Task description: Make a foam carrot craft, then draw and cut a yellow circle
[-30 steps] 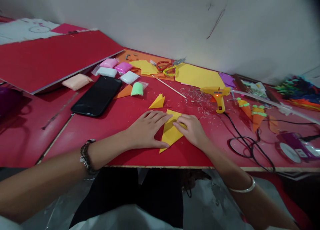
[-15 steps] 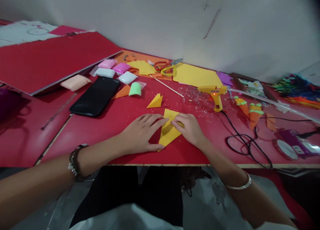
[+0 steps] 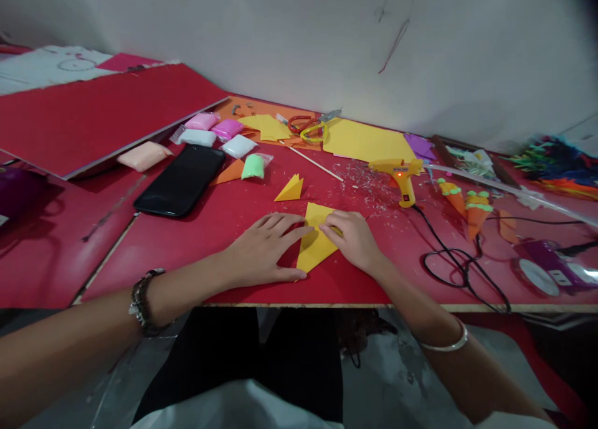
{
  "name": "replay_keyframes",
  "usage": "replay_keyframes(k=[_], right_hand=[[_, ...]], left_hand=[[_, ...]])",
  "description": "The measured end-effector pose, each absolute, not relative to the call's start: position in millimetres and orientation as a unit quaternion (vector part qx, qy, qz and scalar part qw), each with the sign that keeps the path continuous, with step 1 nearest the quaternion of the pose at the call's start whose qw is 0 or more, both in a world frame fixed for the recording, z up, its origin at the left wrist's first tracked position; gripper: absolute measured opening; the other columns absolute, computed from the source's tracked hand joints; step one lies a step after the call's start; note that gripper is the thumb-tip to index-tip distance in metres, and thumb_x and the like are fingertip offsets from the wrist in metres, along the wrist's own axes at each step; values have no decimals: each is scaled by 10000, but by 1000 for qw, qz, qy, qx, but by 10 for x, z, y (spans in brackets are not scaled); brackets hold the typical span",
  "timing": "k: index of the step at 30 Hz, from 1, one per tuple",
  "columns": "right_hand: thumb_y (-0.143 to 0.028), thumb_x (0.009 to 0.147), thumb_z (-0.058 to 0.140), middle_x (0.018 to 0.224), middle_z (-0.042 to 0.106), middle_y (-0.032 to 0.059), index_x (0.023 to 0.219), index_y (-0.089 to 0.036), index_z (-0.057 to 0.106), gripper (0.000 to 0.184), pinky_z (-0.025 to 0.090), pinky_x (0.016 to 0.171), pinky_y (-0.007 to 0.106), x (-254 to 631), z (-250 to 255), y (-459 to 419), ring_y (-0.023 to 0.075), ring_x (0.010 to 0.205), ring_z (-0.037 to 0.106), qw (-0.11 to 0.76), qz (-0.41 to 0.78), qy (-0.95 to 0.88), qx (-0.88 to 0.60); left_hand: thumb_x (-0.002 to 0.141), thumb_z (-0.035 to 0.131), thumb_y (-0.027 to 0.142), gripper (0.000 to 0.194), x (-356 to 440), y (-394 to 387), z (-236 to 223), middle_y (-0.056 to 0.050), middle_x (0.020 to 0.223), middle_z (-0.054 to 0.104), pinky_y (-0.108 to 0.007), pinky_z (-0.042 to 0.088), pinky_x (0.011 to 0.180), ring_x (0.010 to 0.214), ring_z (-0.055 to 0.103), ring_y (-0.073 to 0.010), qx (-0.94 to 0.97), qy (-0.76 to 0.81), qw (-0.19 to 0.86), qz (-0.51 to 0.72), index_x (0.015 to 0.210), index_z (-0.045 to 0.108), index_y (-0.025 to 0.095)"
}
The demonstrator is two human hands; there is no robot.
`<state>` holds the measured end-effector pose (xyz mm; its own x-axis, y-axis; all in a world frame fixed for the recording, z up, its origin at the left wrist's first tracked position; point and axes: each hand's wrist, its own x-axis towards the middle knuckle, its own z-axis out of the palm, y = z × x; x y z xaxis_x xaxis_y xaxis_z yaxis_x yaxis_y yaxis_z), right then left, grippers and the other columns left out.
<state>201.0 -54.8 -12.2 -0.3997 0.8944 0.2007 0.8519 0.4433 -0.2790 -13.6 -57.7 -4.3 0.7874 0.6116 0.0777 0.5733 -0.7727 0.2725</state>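
A folded sheet of yellow paper (image 3: 316, 248) lies flat on the red table, near its front edge. My left hand (image 3: 266, 248) rests along the paper's left side, fingers spread, with the thumb and index fingertip touching it. On the right, my right hand (image 3: 355, 239) has its fingers curled and pinched on the paper's right edge, partly hiding it. Just beyond the sheet sits a small folded yellow paper piece (image 3: 289, 188), pointed at its left end.
A hot glue gun (image 3: 399, 175) with a lit red light and looped black cable stands to the right, near orange paper cones (image 3: 477, 214). Leftward lie a black phone (image 3: 180, 180) and several soft clay packets (image 3: 228, 129). Scissors (image 3: 313, 129) rest on yellow sheets (image 3: 369, 142).
Both hands stay in nearly the same place on the yellow paper. The view has shifted very slightly.
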Motion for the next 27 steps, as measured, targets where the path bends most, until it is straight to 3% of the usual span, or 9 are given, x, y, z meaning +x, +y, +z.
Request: replay_keyframes(k=[27], right_hand=[[-278,853,399,685,563,9,655,-172,499,245,259,603,260,2002,-124,-543,126,668,493,147,47,-842,-517]], left_hand=[[774,364,577,621,-129,-628,-43,-78,1317,365,-385,246,997,1195,318,-246,939,319,100,82,1267,364,200]])
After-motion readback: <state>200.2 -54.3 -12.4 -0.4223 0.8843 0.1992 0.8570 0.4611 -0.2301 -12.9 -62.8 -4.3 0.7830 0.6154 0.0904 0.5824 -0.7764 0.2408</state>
